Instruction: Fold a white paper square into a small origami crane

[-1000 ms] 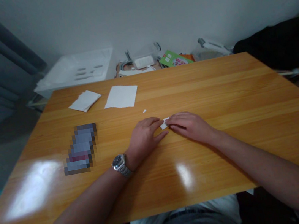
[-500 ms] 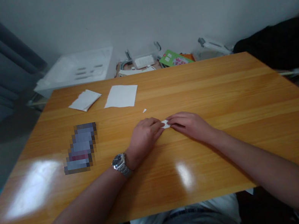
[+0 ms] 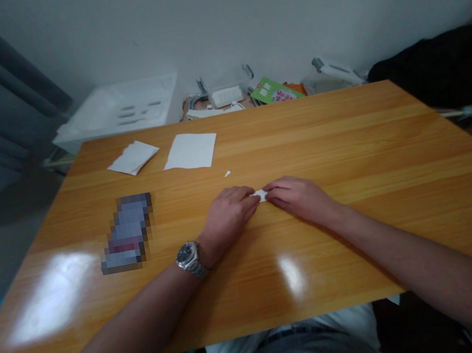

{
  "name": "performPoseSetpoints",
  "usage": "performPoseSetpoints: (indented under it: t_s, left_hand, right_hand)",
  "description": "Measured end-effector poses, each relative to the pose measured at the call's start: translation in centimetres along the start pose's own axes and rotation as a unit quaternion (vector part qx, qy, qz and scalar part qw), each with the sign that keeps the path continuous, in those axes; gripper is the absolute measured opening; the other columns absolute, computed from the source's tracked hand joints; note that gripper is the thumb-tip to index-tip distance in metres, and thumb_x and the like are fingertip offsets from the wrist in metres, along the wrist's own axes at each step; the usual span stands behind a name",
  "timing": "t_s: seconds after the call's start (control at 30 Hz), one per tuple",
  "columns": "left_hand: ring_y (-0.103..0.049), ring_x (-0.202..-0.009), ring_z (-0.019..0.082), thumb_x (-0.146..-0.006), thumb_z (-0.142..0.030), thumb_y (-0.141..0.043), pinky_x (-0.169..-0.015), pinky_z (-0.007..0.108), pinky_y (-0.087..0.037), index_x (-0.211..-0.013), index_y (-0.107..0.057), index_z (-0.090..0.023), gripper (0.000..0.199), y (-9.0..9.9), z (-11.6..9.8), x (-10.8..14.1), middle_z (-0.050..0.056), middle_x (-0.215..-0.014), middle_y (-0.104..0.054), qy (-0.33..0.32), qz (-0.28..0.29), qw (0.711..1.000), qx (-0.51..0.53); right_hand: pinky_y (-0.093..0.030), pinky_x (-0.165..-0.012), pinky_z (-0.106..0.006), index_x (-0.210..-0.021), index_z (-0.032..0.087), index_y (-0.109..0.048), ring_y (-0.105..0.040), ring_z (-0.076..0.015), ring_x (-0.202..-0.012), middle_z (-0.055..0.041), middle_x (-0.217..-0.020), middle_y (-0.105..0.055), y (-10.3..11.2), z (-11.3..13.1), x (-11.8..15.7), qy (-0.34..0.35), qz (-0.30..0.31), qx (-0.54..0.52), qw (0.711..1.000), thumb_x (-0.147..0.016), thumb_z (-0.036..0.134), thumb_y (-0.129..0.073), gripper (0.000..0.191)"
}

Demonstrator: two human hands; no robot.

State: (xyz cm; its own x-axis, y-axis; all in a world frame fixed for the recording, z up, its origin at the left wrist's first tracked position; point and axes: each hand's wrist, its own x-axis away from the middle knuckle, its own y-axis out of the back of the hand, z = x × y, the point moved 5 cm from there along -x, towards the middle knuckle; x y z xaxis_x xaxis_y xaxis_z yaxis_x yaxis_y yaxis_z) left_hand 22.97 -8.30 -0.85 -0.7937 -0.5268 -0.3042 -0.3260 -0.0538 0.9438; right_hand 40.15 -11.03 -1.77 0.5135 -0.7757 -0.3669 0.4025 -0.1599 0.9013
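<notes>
A small piece of white paper (image 3: 261, 195) lies low over the wooden table (image 3: 372, 146), between the fingertips of both hands. My left hand (image 3: 230, 211), with a metal watch (image 3: 190, 260) on its wrist, grips the paper's left end. At the right end, the fingers of my right hand (image 3: 296, 193) are closed on the same piece. Much of the paper is hidden under my fingers, so its folds cannot be made out. Just beyond my left hand rests a tiny white paper scrap (image 3: 227, 173).
A white paper sheet (image 3: 191, 151) and folded white paper (image 3: 133, 158) lie at the table's far left. A blurred-out phone-like object (image 3: 127, 233) is left of my hands. Behind the table stand a white tray (image 3: 114, 109) and a green booklet (image 3: 274, 90).
My left fingers have shifted slightly on the small paper, the lower ones stretching a little to the right. Both hands stay in the same place, still holding it.
</notes>
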Motion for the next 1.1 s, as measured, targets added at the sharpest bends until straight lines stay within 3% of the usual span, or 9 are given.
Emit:
performPoseSetpoints:
  t_s: [0.2, 0.3, 0.43, 0.53, 0.7, 1.1]
  left_hand:
    - [-0.064, -0.108, 0.025, -0.105, -0.035, -0.053, -0.098, 0.041, -0.049, -0.121, -0.068, -0.016, 0.029, 0.5, -0.9, 0.3, 0.011, -0.116, -0.071, -0.036, 0.011, 0.999, -0.033]
    - [-0.064, -0.111, 0.026, -0.103, -0.034, -0.057, -0.101, 0.042, -0.047, -0.13, -0.063, -0.015, 0.033, 0.7, -1.5, 0.4, 0.011, -0.122, -0.069, -0.037, 0.017, 0.998, -0.047]
    - [-0.063, -0.114, 0.026, -0.105, -0.035, -0.053, -0.103, 0.042, -0.046, -0.134, -0.061, -0.015, 0.036, 0.9, -2.2, 0.5, 0.012, -0.123, -0.068, -0.021, 0.021, 0.998, -0.055]
    - [-0.061, -0.118, 0.027, -0.105, -0.038, -0.052, -0.103, 0.043, -0.045, -0.134, -0.061, -0.014, 0.038, 1.1, -2.4, 0.5, 0.014, -0.128, -0.066, -0.007, 0.019, 0.998, -0.062]
    - [-0.061, -0.117, 0.027, -0.105, -0.038, -0.054, -0.104, 0.042, -0.045, -0.136, -0.059, -0.013, 0.04, 0.8, -2.5, 0.7, 0.013, -0.125, -0.068, -0.017, 0.036, 0.997, -0.062]
    - [-0.063, -0.114, 0.027, -0.104, -0.042, -0.053, -0.104, 0.044, -0.045, -0.142, -0.055, -0.019, 0.044, 0.9, -2.0, 1.1, 0.012, -0.131, -0.065, -0.018, 0.036, 0.999, -0.021]
  right_hand:
    - [-0.06, -0.089, -0.038, -0.106, 0.017, -0.075, -0.072, -0.0254, -0.103, -0.0118, -0.111, -0.078, -0.1, 0.2, 0.1, -0.015, 0.011, 0.017, 1.0, -0.104, 0.021, -0.052, 0.023]
    - [-0.059, -0.093, -0.042, -0.119, 0.017, -0.072, -0.071, -0.0268, -0.105, -0.0138, -0.116, -0.076, 0.2, 0.5, 0.2, -0.045, 0.006, 0.007, 0.999, -0.106, 0.028, -0.05, 0.028]
    - [-0.049, -0.113, -0.049, -0.149, 0.014, -0.052, -0.058, -0.0307, -0.133, -0.0183, -0.147, -0.06, -0.1, 1.2, 0.4, -0.046, 0.031, -0.001, 0.998, -0.105, 0.042, -0.051, 0.053]
    - [-0.034, -0.124, -0.052, -0.159, 0.013, -0.038, -0.04, -0.0309, -0.15, -0.0171, -0.162, -0.044, -0.8, 1.2, 0.7, -0.05, 0.07, 0.019, 0.996, -0.105, 0.048, -0.046, 0.065]
    - [-0.025, -0.128, -0.053, -0.163, 0.014, -0.031, -0.029, -0.028, -0.156, -0.015, -0.167, -0.035, -1.4, 1.2, 1.1, -0.067, 0.107, 0.034, 0.991, -0.107, 0.052, -0.037, 0.068]
    - [-0.024, -0.128, -0.053, -0.166, 0.02, -0.023, -0.025, -0.0272, -0.158, -0.0115, -0.169, -0.03, -1.5, 1.3, 1.6, -0.091, 0.108, 0.027, 0.99, -0.107, 0.053, -0.035, 0.069]
